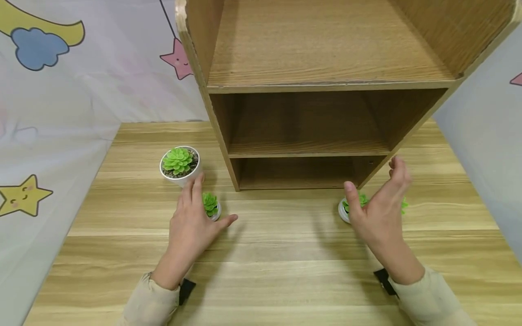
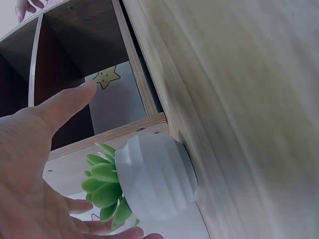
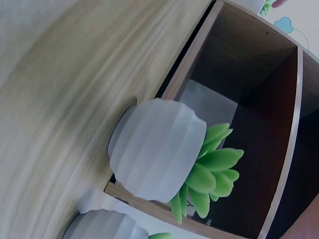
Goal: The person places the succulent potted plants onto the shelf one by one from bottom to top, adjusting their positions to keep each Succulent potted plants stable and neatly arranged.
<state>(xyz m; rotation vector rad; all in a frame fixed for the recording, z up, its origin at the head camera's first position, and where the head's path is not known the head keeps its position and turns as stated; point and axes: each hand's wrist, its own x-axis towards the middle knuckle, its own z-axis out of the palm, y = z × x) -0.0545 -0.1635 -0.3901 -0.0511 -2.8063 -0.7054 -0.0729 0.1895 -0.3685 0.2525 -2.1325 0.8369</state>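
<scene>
A bookcase (image 1: pixel 334 45) of grained wood, its edging worn pale, rises by the far edge of the wood-patterned surface (image 1: pixel 281 271): an open top tier over two compartments. Round it stand white pots, four counted, each with a green succulent.

Toward the surface's far left corner is the largest, a smooth round pot (image 1: pixel 178 182) filled with gravel and a broad-leaved rosette (image 1: pixel 178 160). Nearer the front edge, a small ribbed pot (image 2: pixel 157 174) holds plump, pointed leaves (image 2: pixel 103 184). The left hand (image 1: pixel 191 222) lies beside it, released, thumb spread from straight fingers; contact cannot be told.

Toward the right edge, just off the bookcase's front corner, sits a ribbed pot (image 3: pixel 154 149) with similar leaves (image 3: pixel 212 172) — and next to it another fluted pot (image 3: pixel 104 229), partly cut off. The right hand (image 1: pixel 379 217) is over these two, loose and clasping nothing.
</scene>
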